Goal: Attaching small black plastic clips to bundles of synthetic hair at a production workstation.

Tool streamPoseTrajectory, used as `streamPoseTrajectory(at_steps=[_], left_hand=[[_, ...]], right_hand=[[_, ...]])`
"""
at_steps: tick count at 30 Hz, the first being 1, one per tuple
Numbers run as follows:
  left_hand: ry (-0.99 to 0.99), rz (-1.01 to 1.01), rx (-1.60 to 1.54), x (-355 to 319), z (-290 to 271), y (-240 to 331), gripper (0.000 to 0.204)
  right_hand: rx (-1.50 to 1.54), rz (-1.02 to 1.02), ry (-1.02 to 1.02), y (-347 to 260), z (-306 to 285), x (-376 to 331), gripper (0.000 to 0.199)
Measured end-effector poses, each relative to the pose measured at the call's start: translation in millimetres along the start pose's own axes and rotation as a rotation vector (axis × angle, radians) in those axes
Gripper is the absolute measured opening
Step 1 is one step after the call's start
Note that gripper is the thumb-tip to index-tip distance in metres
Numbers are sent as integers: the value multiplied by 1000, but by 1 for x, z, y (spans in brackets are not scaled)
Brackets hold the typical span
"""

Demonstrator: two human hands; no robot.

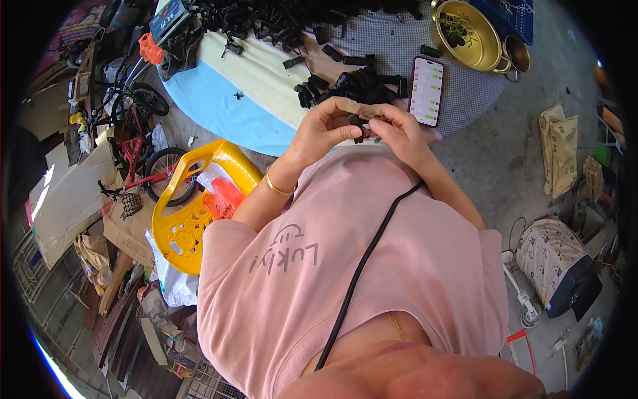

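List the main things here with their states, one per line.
Left hand, fingers closed on a small black piece
Right hand, fingers bent at it, grip unclear
Phone, face up, screen lit
Gold pot, uncovered, greenish scraps inside
Loose black pieces, heaped
Table, cloth-covered
Yellow chair, upright

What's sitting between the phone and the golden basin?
In the head view, a small black piece lies on the checkered cloth, between the upper end of the phone and the golden basin.
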State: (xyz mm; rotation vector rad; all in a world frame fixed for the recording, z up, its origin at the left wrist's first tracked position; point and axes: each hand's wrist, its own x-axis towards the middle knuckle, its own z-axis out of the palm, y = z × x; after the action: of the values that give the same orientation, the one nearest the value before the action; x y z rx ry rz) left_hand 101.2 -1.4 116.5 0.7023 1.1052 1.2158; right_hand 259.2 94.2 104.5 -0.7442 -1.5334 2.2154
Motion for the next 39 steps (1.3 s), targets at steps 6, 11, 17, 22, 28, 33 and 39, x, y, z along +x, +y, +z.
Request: streamPoseTrajectory(at_steps=[6, 11, 17, 22, 28, 33, 39], left_hand=[[133, 127, 15, -2, 5, 1, 29], [176, 106, 160, -7, 8, 4, 27], [201, 243, 266, -9, 9, -6, 25], [233, 308, 444, -7, 10, -5, 26], [291, 134, 660, -4, 21, 7, 47], [196, 172, 688, -4, 25, 6, 64], [-241, -135, -313, -10, 1, 8, 85]], right_hand=[[-301, -110, -1, -11, 2, -6, 18], [-313, -74, -52, -17, 5, -6, 18], [-313, 22, -51, -17, 9, -8, 20], [-349, 51, -23, -10, 10, -7, 20], [-279, 2, 82, -4, 5, -4, 16], [-464, 120, 7, -9, 0, 1, 19], [-42, 152, -39, -14, -15, -9, 18]])
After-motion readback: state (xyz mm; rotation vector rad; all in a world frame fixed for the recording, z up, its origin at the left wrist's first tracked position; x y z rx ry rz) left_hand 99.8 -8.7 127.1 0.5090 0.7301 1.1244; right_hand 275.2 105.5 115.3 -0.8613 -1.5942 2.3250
